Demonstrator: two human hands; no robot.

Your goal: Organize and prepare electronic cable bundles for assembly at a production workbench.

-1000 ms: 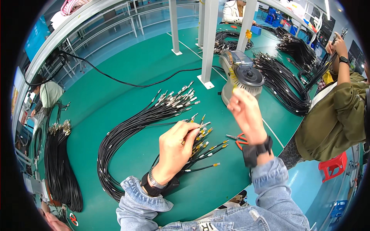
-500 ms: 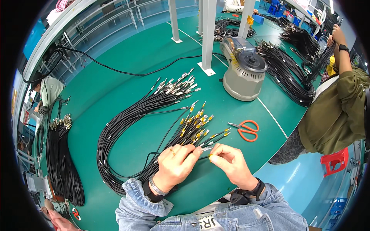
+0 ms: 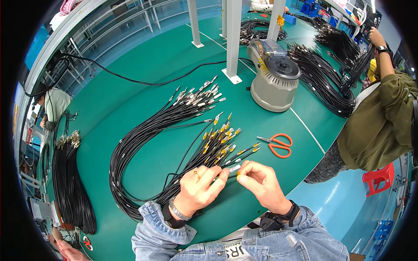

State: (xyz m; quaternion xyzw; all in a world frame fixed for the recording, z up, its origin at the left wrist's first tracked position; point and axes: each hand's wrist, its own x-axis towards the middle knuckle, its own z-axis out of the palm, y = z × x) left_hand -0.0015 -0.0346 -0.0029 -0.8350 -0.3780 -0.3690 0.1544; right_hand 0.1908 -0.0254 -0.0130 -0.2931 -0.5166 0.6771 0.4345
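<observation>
My left hand is closed in a pinch on a black cable, close to its pale connector end. Just right of it, my right hand pinches a small yellow piece of tape beside that connector. Fingers hide part of both. Under and beyond my left hand lies a bundle of black cables curved in a U. One group of its ends carries yellow tape; the other group shows whitish connectors without yellow.
Orange-handled scissors lie right of the cable ends. A grey tape dispenser stands beyond, near a white post. More cable bundles lie at left and far right. A co-worker in a green jacket stands at right.
Between my fingertips, the pale connector now shows broader and more plainly; both hands stay nearly in place. The co-worker's raised hand at right has shifted slightly left and up.
</observation>
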